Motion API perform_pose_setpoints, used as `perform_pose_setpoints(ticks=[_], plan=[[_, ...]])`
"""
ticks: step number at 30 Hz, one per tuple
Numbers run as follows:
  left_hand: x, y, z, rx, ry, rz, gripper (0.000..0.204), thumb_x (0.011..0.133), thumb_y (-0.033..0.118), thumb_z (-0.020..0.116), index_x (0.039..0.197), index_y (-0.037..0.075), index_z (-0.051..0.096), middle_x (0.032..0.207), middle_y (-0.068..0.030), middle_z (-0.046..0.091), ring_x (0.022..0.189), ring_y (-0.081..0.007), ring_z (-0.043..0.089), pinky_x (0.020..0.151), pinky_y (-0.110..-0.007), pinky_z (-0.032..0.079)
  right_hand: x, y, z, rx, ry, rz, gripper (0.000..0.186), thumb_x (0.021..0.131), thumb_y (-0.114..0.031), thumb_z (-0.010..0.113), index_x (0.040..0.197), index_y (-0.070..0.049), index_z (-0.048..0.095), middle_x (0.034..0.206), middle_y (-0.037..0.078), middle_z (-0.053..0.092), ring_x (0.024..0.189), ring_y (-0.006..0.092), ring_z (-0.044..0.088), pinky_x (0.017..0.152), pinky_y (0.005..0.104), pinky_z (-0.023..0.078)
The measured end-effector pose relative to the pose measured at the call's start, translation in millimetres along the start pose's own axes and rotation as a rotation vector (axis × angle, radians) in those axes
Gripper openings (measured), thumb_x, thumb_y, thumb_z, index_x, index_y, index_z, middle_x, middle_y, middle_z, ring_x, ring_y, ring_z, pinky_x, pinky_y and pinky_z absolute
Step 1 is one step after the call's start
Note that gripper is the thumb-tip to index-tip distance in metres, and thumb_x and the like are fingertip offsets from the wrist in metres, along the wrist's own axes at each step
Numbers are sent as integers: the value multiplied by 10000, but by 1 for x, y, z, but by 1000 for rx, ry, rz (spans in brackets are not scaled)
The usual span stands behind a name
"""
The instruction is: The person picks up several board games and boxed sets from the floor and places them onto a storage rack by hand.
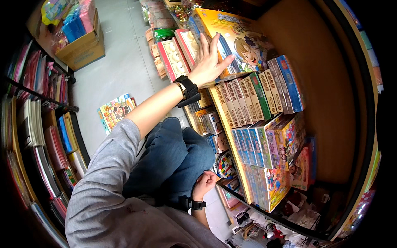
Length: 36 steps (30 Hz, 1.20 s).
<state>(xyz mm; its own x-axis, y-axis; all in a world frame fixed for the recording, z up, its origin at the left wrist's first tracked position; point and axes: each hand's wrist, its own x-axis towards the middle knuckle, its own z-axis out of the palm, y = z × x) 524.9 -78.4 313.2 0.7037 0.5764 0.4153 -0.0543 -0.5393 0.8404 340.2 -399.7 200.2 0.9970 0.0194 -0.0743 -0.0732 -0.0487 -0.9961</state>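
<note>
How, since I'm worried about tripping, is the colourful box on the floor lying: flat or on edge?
Flat: the colourful box lies on the grey tiled floor, its broad printed face up toward the camera.

Single view: head cam, left unit of the side-by-side pair, wide fisheye. Worn on the head, aimed steeply down past the wearer's own body. Nearest the lens: grey fabric sleeve (103, 161), lower left, and blue denim trousers (161, 153) just below centre. Bare left hand (206, 62) sits farther out, above centre; bare right hand (202, 184) is below centre. Brown, black-edged shelf unit (318, 91) fills the right, close, its edge bowing with the rim. Black-framed rack (74, 109) curves down the left. Grey tiled floor (120, 45) runs away toward the top. Corners black outside the lens circle.
</note>
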Motion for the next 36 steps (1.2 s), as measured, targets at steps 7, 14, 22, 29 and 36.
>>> perform_pose_setpoints(ticks=[7, 14, 22, 29, 36], plan=[[-17, -32, -3, 183, -93, 290, 1192, 654, 699, 566, 1374, 60, -136, 1360, -333, -209, 1304, -432, -125, 1065, -502, 67, 0, -2, 2, -33, -12, -25, 115, 824, 54, 381, 821, -21, 469, 574, 10, 444, 444, 55, 393, 408, 177, 315], [-18, -33, 8, 262, 23, 342, 1251, 613, 674, 634, 1369, 90, -173, 1361, -357, -157, 1300, -468, -80, 1065, -501, 94, -1, -3, 5, -57, -4, -19, 108, 830, 39, 386, 827, -15, 479, 558, 10, 439, 428, 56, 382, 397, 179, 308], [-17, -40, 9, 361, 77, 310, 1235, 631, 688, 606, 1368, 89, -184, 1363, -355, -144, 1291, -490, 13, 1036, -573, 132, 0, 4, 2, -107, 10, -36, 84, 857, -32, 428, 801, -44, 488, 566, -10, 431, 438, 36, 362, 391, 174, 286], [-92, -78, -55, -103, -73, 261, 772, 811, 421, 583, 1376, 45, 216, 1420, -181, 216, 1332, -290, 169, 1076, -408, 195, -9, 0, 7, -103, 4, -137, 58, 841, -40, 439, 802, -43, 482, 592, -9, 409, 449, 48, 332, 424, 190, 254], [-328, -270, -144, 159, 262, -886, 438, 717, 196, 643, 1091, 11, 511, 1092, -168, 548, 1006, -273, 541, 857, -364, 432, 2, 5, -6, -343, 24, -236, 63, 848, -76, 457, 815, -60, 509, 550, -28, 384, 450, 48, 327, 436, 189, 244]])
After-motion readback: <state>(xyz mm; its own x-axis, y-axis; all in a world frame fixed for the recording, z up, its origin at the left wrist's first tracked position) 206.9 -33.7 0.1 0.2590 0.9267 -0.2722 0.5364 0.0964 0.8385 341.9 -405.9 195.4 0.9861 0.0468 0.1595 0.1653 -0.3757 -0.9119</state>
